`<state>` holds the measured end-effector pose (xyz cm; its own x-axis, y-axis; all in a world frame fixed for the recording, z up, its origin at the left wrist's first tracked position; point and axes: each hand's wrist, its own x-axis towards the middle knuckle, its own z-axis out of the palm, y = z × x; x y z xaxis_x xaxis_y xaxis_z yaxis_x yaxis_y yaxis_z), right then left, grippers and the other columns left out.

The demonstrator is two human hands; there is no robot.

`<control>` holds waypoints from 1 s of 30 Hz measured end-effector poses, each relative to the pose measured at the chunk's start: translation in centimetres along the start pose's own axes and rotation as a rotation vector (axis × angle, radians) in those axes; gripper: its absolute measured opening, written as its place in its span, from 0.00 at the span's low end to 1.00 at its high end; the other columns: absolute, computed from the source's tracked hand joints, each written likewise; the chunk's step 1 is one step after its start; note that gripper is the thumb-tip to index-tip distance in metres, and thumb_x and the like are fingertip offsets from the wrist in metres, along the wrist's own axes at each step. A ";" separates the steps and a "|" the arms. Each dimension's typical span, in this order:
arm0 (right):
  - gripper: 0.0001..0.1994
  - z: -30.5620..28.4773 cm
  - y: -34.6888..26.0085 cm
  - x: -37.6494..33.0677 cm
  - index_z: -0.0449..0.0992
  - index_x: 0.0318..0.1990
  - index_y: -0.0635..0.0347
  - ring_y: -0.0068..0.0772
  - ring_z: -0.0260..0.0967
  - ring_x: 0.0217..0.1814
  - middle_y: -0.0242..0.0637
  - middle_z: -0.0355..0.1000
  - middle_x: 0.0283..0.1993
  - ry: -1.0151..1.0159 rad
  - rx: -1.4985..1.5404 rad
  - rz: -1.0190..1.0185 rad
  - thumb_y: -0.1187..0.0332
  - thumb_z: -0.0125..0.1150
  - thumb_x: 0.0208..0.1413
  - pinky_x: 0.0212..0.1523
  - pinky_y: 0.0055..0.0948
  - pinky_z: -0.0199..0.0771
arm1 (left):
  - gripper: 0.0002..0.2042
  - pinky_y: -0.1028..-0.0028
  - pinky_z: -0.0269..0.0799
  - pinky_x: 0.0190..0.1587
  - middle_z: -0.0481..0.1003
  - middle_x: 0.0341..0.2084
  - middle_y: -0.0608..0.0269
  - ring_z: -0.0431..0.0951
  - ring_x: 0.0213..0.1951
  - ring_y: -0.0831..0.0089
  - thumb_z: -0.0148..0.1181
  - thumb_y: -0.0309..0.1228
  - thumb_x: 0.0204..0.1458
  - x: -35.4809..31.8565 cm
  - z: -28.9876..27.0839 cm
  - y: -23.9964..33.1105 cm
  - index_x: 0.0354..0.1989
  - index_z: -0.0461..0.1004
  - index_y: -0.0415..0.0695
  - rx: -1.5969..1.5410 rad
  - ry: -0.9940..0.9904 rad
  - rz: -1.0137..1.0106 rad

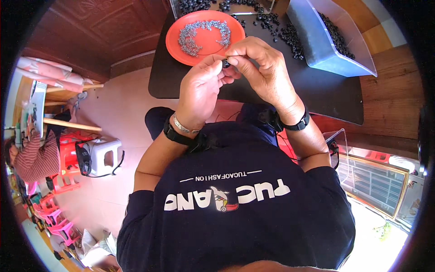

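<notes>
Above the near edge of the dark table, my two hands meet at the fingertips. My left hand (199, 90) is closed, with a small round black part (226, 64) between thumb and fingers. From the right, my right hand (265, 70) reaches over it, thumb and forefinger pinched together at the top of the part. Whatever is in that pinch is too small to make out. Just beyond my hands is an orange-red plate (209, 43), with many small silvery metal pieces like screws (188, 34) spread in a ring.
Loose black parts (292, 40) are strewn over the dark table (326, 90). A translucent bluish bin (312, 43) at the right holds more. Behind the plate stands a clear container of black parts (195, 5). To the left are a white stool (105, 156) and a person in striped sleeves (41, 158).
</notes>
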<state>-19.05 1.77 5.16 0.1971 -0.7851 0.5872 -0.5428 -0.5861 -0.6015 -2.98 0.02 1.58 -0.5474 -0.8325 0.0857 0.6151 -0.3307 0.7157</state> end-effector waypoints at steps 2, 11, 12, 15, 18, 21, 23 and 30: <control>0.03 0.1 0.0 -0.1 0.74 0.35 0.65 0.26 0.72 0.36 0.36 0.73 0.35 0.013 0.047 0.046 0.79 0.59 0.54 0.35 0.24 0.74 | 0.12 0.74 0.63 0.46 0.73 0.36 0.63 0.72 0.41 0.73 0.45 0.35 0.61 -0.1 -0.1 0.0 0.43 0.70 0.40 0.000 -0.019 0.008; 0.04 0.4 0.1 -0.3 0.75 0.38 0.65 0.21 0.71 0.38 0.33 0.73 0.36 0.106 0.154 0.126 0.78 0.58 0.55 0.42 0.21 0.71 | 0.12 0.74 0.64 0.45 0.73 0.36 0.63 0.73 0.40 0.72 0.47 0.35 0.60 -0.1 -0.4 0.0 0.42 0.70 0.39 0.000 -0.019 0.025; 0.04 0.4 0.3 -0.4 0.75 0.38 0.65 0.21 0.71 0.38 0.33 0.73 0.36 0.106 0.154 0.125 0.78 0.58 0.55 0.42 0.21 0.71 | 0.12 0.74 0.64 0.45 0.73 0.36 0.63 0.73 0.40 0.72 0.47 0.35 0.60 -0.1 -0.6 0.0 0.42 0.70 0.39 -0.001 -0.020 0.026; 0.04 0.3 0.8 -0.5 0.75 0.39 0.64 0.21 0.70 0.39 0.32 0.73 0.36 0.170 0.247 0.180 0.77 0.57 0.57 0.44 0.20 0.70 | 0.12 0.74 0.64 0.45 0.73 0.36 0.63 0.73 0.40 0.71 0.47 0.34 0.60 0.1 -1.0 0.0 0.42 0.71 0.39 0.003 -0.079 0.028; 0.05 0.2 0.2 -0.6 0.75 0.40 0.65 0.21 0.71 0.40 0.32 0.73 0.37 0.100 0.325 0.150 0.77 0.57 0.57 0.43 0.21 0.71 | 0.12 0.74 0.64 0.46 0.73 0.36 0.62 0.73 0.41 0.72 0.47 0.33 0.60 0.0 -0.8 -0.1 0.43 0.70 0.38 0.003 -0.096 0.058; 0.04 0.1 -0.6 -0.6 0.75 0.39 0.65 0.22 0.71 0.40 0.33 0.73 0.38 0.049 0.518 0.204 0.77 0.58 0.56 0.42 0.22 0.71 | 0.12 0.74 0.64 0.47 0.74 0.36 0.62 0.73 0.41 0.72 0.46 0.32 0.60 0.0 -0.3 0.1 0.44 0.70 0.37 0.030 -0.057 0.070; 0.03 0.1 -0.3 -0.4 0.76 0.37 0.66 0.24 0.71 0.39 0.35 0.73 0.37 0.059 0.215 0.042 0.78 0.59 0.54 0.39 0.24 0.72 | 0.12 0.74 0.64 0.47 0.74 0.37 0.61 0.73 0.41 0.73 0.46 0.32 0.59 0.0 -0.2 0.1 0.44 0.70 0.37 0.034 -0.060 0.065; 0.05 0.3 -0.3 0.0 0.76 0.33 0.63 0.34 0.73 0.36 0.37 0.75 0.34 0.124 -0.144 -0.174 0.79 0.63 0.48 0.38 0.29 0.73 | 0.11 0.74 0.63 0.46 0.74 0.36 0.62 0.73 0.40 0.74 0.47 0.33 0.59 0.1 -0.5 -0.2 0.41 0.70 0.38 0.046 -0.012 0.069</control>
<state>-18.60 1.86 5.18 0.2003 -0.6392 0.7425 -0.6219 -0.6685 -0.4078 -2.91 -0.25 1.13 -0.5110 -0.8474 0.1441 0.6254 -0.2515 0.7387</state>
